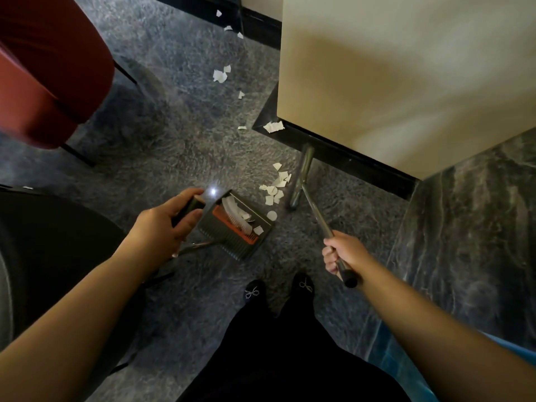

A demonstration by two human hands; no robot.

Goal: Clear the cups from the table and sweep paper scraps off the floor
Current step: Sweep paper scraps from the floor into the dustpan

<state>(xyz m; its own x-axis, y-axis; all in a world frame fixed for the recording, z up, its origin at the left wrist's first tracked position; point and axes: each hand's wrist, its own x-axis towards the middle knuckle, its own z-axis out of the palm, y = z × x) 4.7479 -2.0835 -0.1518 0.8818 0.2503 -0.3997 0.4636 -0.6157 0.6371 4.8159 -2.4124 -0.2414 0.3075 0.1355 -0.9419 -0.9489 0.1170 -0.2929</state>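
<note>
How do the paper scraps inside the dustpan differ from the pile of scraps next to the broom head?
The scraps in the dustpan are few and lie already collected in the dustpan, which the left hand holds by its handle. The pile by the broom head is larger, spread loose on the floor, not yet swept; the right hand grips the broom handle beside it. Both are white torn paper.

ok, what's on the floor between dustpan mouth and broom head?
Head view: a cluster of paper scraps lies between the dustpan and the broom head.
</note>
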